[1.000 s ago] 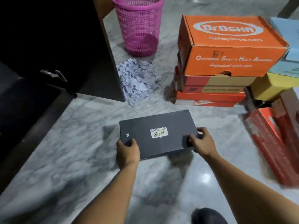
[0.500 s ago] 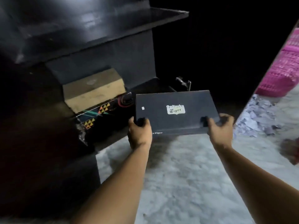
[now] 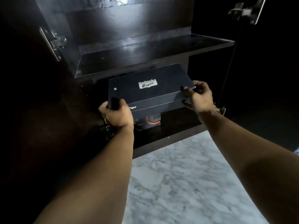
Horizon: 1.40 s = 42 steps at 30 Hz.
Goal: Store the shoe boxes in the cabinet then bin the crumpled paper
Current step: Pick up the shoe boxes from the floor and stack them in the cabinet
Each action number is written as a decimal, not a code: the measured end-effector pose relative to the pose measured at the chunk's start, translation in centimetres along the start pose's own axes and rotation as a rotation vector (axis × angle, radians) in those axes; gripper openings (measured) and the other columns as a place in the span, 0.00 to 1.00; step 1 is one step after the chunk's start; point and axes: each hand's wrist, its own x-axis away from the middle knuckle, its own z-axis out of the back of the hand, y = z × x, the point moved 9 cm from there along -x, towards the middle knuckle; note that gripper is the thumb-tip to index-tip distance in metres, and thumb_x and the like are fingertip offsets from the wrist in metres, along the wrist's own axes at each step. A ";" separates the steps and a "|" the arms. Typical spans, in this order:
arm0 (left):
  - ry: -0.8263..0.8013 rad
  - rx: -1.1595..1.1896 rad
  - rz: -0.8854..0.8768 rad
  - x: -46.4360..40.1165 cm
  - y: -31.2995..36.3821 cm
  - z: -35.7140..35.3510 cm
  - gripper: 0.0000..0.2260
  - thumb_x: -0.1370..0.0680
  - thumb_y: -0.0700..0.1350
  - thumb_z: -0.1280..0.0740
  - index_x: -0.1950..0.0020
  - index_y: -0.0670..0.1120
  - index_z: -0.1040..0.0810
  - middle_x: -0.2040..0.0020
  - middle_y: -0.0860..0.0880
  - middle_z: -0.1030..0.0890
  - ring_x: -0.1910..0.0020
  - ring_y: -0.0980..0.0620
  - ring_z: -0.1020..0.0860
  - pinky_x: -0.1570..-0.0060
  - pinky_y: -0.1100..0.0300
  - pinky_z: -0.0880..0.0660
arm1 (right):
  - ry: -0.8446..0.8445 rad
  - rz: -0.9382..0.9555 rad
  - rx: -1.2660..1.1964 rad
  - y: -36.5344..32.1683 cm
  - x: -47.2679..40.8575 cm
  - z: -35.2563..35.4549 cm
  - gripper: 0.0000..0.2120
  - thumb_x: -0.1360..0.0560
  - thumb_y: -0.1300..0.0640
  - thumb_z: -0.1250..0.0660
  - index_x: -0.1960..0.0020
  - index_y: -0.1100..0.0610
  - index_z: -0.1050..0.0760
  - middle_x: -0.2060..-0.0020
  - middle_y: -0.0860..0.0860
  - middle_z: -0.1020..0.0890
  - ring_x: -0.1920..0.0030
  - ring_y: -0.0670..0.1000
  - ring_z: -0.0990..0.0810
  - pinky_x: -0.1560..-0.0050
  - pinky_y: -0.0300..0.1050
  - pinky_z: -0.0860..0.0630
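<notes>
A dark navy shoe box [image 3: 150, 88] with a white Tiger label sits between both hands at the mouth of the dark cabinet [image 3: 132, 50]. My left hand [image 3: 117, 115] grips its near left corner and my right hand [image 3: 198, 96] grips its right end. The box's far end reaches in under the middle shelf [image 3: 161, 50]. Below it, in the bottom compartment, stands another dark box with a red and yellow mark [image 3: 151, 121], partly hidden. The crumpled paper and the bin are out of view.
Both cabinet doors stand open, with metal hinges at the left [image 3: 55, 42] and upper right [image 3: 247, 10]. The middle shelf is bare. Grey marble floor [image 3: 186, 183] lies in front of the cabinet's bottom edge.
I turned from the floor to the cabinet, lifting the navy box with both hands. It has moved from in front of the opening to partly inside, above the lower box.
</notes>
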 end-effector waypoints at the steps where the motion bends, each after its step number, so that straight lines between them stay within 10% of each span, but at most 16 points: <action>1: 0.016 0.010 -0.006 -0.8 -0.1 -0.1 0.26 0.32 0.50 0.29 0.37 0.40 0.25 0.44 0.41 0.18 0.51 0.45 0.19 0.52 0.66 0.23 | -0.008 -0.012 -0.007 0.3 -0.9 -1.1 0.22 0.20 0.63 0.30 0.29 0.61 0.32 0.53 0.46 0.21 0.57 0.43 0.20 0.44 0.60 0.21; 4: 0.028 -0.016 -0.057 -2.5 0.2 -1.1 0.25 0.27 0.41 0.27 0.31 0.39 0.28 0.40 0.39 0.19 0.48 0.46 0.20 0.56 0.75 0.29 | -0.063 -0.018 -0.031 1.0 -3.5 -4.6 0.29 0.21 0.66 0.30 0.24 0.57 0.37 0.41 0.52 0.19 0.43 0.52 0.18 0.31 0.62 0.25; 10: -0.156 -0.340 -0.009 -4.0 -1.8 -4.4 0.46 0.32 0.59 0.31 0.17 0.52 0.46 0.18 0.37 0.48 0.19 0.41 0.43 0.23 0.53 0.43 | -0.222 -0.041 0.119 4.7 -7.0 -10.5 0.32 0.22 0.65 0.29 0.23 0.56 0.38 0.32 0.56 0.24 0.32 0.56 0.24 0.30 0.48 0.28; 14: -0.332 -0.313 0.069 -4.1 -3.8 -7.2 0.42 0.23 0.50 0.29 0.16 0.51 0.52 0.19 0.43 0.38 0.24 0.43 0.33 0.31 0.58 0.35 | -0.291 -0.028 0.238 7.6 -11.2 -13.9 0.43 0.34 0.51 0.28 0.21 0.42 0.37 0.21 0.60 0.36 0.32 0.56 0.31 0.32 0.49 0.27; 17: -0.399 -0.353 0.061 -4.8 -3.8 -8.7 0.43 0.22 0.49 0.30 0.16 0.51 0.54 0.18 0.44 0.40 0.24 0.43 0.34 0.31 0.57 0.35 | -0.227 -0.097 0.283 5.5 -9.6 -14.4 0.40 0.21 0.63 0.37 0.16 0.47 0.51 0.18 0.61 0.48 0.25 0.60 0.35 0.26 0.51 0.31; 25: -0.384 -0.442 0.045 -4.9 -5.1 -9.4 0.44 0.24 0.49 0.29 0.16 0.48 0.53 0.20 0.43 0.36 0.24 0.42 0.33 0.27 0.53 0.33 | -0.258 -0.106 0.282 8.3 -9.0 -13.4 0.27 0.19 0.64 0.39 0.22 0.50 0.36 0.33 0.55 0.24 0.35 0.62 0.23 0.39 0.65 0.20; 32: -0.595 -0.582 -0.007 8.9 -10.4 -11.6 0.13 0.23 0.42 0.30 0.40 0.40 0.18 0.42 0.38 0.16 0.40 0.40 0.19 0.45 0.57 0.27 | -0.152 -0.184 0.413 11.9 -2.6 0.8 0.26 0.23 0.67 0.36 0.25 0.59 0.32 0.33 0.59 0.22 0.34 0.61 0.22 0.31 0.60 0.25; 42: -1.501 -0.845 -0.138 48.5 -10.4 -10.0 0.08 0.25 0.48 0.34 0.54 0.47 0.17 0.53 0.42 0.17 0.52 0.35 0.19 0.54 0.51 0.24 | 0.405 -0.597 0.886 10.5 26.0 42.5 0.27 0.23 0.56 0.35 0.24 0.53 0.31 0.30 0.59 0.24 0.32 0.60 0.24 0.33 0.50 0.26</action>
